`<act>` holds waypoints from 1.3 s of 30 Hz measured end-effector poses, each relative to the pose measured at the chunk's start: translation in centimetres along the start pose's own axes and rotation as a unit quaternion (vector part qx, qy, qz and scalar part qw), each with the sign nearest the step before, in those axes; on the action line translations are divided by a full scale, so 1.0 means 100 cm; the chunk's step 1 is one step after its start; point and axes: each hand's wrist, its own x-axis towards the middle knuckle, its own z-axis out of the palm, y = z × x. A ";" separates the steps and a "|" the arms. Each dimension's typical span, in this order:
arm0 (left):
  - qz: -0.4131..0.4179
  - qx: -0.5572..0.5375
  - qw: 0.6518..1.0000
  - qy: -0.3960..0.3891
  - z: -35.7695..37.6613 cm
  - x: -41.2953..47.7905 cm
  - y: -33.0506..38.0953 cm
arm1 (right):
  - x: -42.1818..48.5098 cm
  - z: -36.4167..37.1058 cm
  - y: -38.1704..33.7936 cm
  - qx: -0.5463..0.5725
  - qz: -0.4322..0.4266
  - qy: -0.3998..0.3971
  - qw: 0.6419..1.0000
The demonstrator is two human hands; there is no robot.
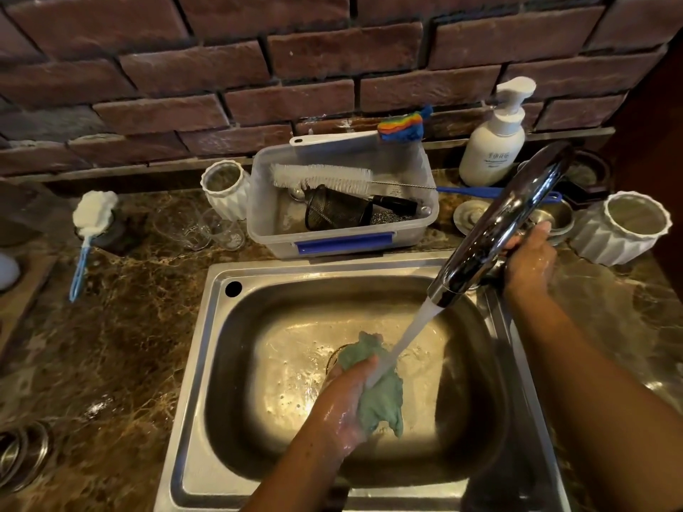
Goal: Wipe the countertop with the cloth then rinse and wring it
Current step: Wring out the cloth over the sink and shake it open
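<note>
A wet green cloth [380,391] is bunched in my left hand [345,399] over the middle of the steel sink [207,327]. Water streams from the chrome tap [495,227] onto the cloth and my fingers. My left hand is wet and soapy. My right hand [530,258] reaches behind the tap spout and grips the tap's base or handle, which the spout hides. The brown marble countertop [122,327] surrounds the sink.
Behind the sink stands a clear plastic tub [343,238] with brushes and a mesh strainer. A white soap pump bottle [493,142] stands at the back right, white ribbed pots [624,230] on both sides, clear glasses [207,227] and a sponge brush [90,219] at the left.
</note>
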 end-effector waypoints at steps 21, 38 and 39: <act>0.070 -0.018 0.997 0.001 0.009 -0.021 0.019 | -0.010 -0.030 -0.012 -0.185 -0.080 -0.119 0.972; 0.145 -0.023 0.985 -0.090 0.012 -0.116 0.052 | -0.269 -0.033 0.016 0.277 0.453 -0.428 0.731; 0.154 -0.002 0.984 -0.093 0.007 -0.120 0.056 | -0.268 -0.036 0.007 0.273 0.434 -0.443 0.736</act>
